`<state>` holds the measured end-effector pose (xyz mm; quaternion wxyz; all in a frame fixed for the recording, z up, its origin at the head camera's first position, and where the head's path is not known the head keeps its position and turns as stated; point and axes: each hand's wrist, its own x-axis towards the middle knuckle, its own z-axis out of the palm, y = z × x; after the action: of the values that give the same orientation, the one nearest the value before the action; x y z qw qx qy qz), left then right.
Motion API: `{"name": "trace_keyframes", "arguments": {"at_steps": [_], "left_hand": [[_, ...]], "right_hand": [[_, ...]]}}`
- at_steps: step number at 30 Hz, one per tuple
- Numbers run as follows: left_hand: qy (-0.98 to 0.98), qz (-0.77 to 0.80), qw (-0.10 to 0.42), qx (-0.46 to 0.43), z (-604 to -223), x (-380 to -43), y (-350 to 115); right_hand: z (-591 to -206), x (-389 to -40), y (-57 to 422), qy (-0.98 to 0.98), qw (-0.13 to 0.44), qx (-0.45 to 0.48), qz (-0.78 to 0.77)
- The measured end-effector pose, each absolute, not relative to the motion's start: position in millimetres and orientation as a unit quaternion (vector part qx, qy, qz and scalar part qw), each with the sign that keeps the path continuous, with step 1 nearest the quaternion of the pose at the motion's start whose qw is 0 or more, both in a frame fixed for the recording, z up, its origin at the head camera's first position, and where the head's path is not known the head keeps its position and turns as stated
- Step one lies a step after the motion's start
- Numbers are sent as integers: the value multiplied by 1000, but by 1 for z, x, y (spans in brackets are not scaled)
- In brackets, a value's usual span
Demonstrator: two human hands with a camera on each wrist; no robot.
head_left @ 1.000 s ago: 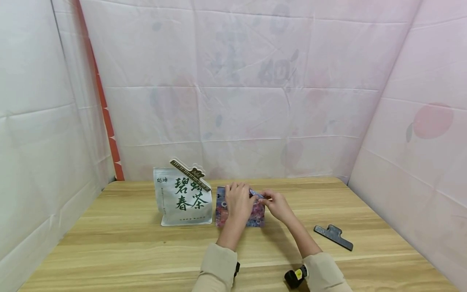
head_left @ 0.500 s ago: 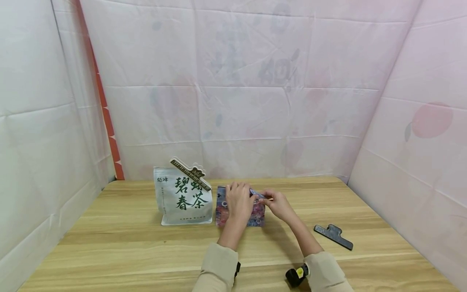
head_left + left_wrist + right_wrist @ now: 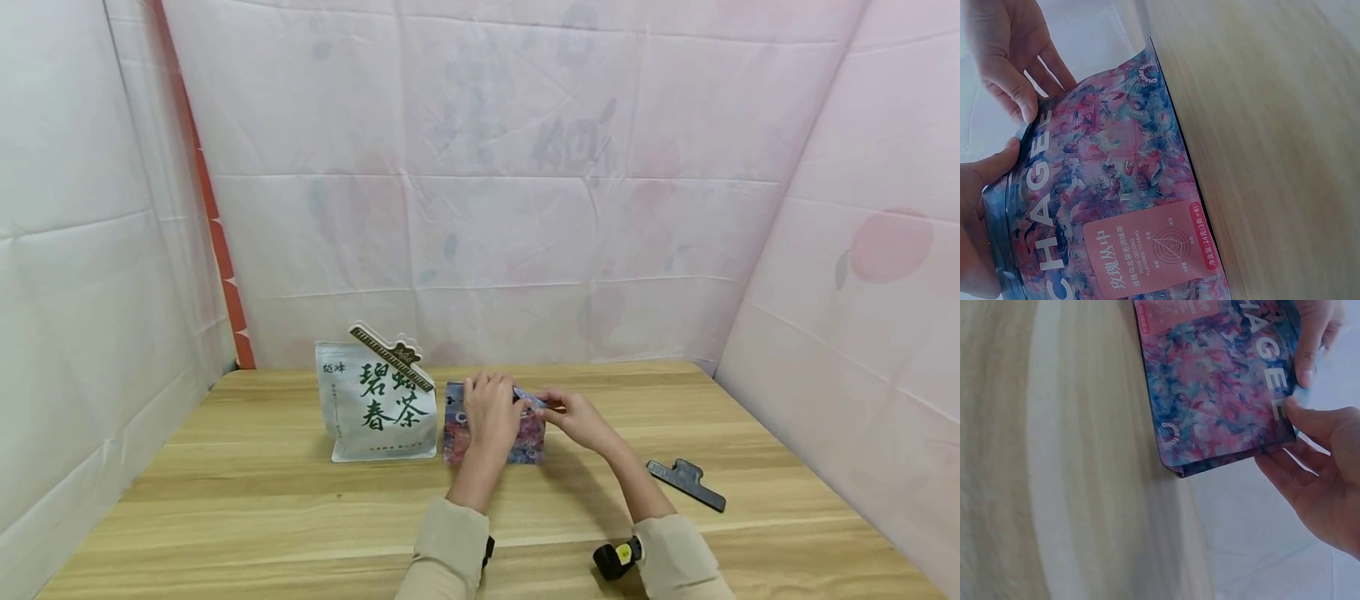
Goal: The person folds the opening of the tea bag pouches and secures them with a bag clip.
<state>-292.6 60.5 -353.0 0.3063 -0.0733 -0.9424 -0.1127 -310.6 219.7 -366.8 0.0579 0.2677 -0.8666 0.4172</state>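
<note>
A pink-and-blue tea pouch (image 3: 532,447) lettered CHAGEE stands on the wooden table, its top edge folded over. My left hand (image 3: 491,414) grips that edge near the middle, thumb on the front and fingers over the back. At the top right corner, my right hand (image 3: 576,419) pinches the pouch between thumb and fingers. In the left wrist view, both thumbs press the front of the pouch (image 3: 1116,144) along the fold. The right wrist view has the right hand's fingers behind the pouch (image 3: 1210,387) at its side edge.
A white tea bag (image 3: 378,433) with green characters stands left of the pouch, a slanted brown-and-white clip (image 3: 392,358) across its top right corner. A black clip (image 3: 686,485) lies on the table (image 3: 300,533) at right. White cloth (image 3: 480,233) surrounds the table.
My right forearm and wrist have shifted slightly to the right, while its fingers keep to the same pouch corner. The left hand stays where it was.
</note>
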Motion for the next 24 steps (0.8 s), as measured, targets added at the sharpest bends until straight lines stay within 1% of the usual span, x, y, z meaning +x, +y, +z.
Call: {"name": "trace_keyframes", "arguments": {"at_steps": [4,7,10,13,16,18,20,24], "left_hand": [[-944,-115,302,-74,-353,-292,60],[-944,-116,299,-73,-353,-292,60],[-945,-118,295,-72,-353,-292,60],[-946,-117,295,-73,-352,-292,61],[-946,-116,291,-78,-351,-292,60],[-948,-121,283,-86,-349,-291,58],[-948,-136,270,-95,-347,-291,56],[-946,-170,253,-110,-344,-292,52]], "right_hand": [[-357,-303,221,-861,28,281,424],[-357,-303,222,-858,27,288,424],[-366,-311,225,-853,56,296,425],[-376,-318,227,-841,101,316,428],[-379,-318,223,-845,132,302,420],[-378,-318,220,-854,142,281,414],[-372,-311,214,-870,138,244,407],[-371,-310,210,-880,134,221,398]]}}
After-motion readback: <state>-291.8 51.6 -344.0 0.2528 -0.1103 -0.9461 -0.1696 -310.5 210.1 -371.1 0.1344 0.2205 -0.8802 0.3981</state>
